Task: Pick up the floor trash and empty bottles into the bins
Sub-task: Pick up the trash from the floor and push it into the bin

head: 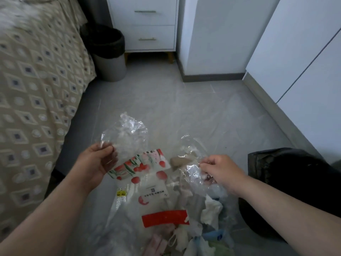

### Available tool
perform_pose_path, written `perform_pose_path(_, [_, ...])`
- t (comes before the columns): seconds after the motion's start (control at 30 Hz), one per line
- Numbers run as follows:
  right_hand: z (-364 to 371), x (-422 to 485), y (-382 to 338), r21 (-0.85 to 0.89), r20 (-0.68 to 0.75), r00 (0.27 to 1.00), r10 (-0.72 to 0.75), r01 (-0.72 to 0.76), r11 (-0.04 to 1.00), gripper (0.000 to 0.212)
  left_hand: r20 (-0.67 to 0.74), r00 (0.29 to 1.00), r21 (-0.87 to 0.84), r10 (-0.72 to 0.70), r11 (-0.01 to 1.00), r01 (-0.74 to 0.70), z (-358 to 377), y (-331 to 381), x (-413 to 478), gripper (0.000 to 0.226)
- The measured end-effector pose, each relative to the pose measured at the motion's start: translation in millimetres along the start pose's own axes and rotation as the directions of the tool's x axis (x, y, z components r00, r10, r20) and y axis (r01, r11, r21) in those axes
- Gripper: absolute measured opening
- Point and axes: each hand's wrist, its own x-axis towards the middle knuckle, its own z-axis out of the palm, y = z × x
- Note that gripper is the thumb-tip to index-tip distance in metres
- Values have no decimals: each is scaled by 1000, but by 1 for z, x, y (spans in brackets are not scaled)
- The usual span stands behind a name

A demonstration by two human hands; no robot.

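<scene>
A clear plastic trash bag (127, 137) hangs between my two hands, low in the view. My left hand (97, 161) pinches its left rim. My right hand (219, 172) grips the right rim. Inside lie a cherry-printed wrapper (145, 167), a red label (166, 218), crumpled white tissues (210, 209) and several other scraps. A grey bin with a black liner (108, 50) stands by the bed at the upper left. A second bin with a black liner (291, 182) is at the right, partly hidden behind my right forearm.
A bed with a patterned cover (33, 89) fills the left side. A white nightstand with drawers (147, 24) stands at the back, white cabinets (304, 71) along the right wall. Grey tile floor (184, 108) lies between them.
</scene>
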Motion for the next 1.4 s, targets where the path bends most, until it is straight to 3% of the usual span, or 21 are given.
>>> perform_pose_path(0.2, [-53,-22,-51,201,-56,995,-85,95,975,17,95,994,-118,63,992,-51,56,41,-28,26])
perform_pose_path(0.43, [-175,-70,-92,263,-299,933,-199,281,923,11,238,965,-223,109,973,-55,181,74,-68,27])
perform_pose_path(0.57, [-243,-94,-81,297,-450,877,-168,325,898,11,284,958,-239,36,970,35,258,45,-86,21])
perform_pose_path(0.77, [-320,-119,-37,336,-595,801,-63,319,886,9,214,976,-169,-43,982,80,355,-46,-122,18])
perform_pose_path(0.87, [-338,-123,-13,360,-644,765,-20,326,874,9,204,979,-105,22,994,-1,382,-92,-143,21])
perform_pose_path(0.97, [-349,-122,9,365,-682,730,33,301,881,4,134,965,99,227,965,-241,389,-124,-152,20])
perform_pose_path(1.03, [-353,-119,20,368,-710,701,63,294,882,9,191,906,238,377,878,-415,391,-134,-153,20])
perform_pose_path(1.1, [-355,-115,27,375,-712,698,73,290,880,7,335,808,301,484,758,-579,389,-145,-153,25])
perform_pose_path(1.2, [-351,-109,33,388,-694,716,77,282,877,6,671,500,329,548,385,-862,382,-175,-152,15])
perform_pose_path(1.27, [-347,-107,35,396,-688,721,81,279,875,10,864,364,302,349,220,-927,376,-201,-145,12])
perform_pose_path(1.3, [-346,-106,36,393,-686,723,78,278,877,11,919,348,322,186,157,-934,373,-210,-143,15])
perform_pose_path(1.4, [-344,-104,38,377,-697,715,59,295,878,17,838,439,441,-325,-71,-895,373,-228,-144,24])
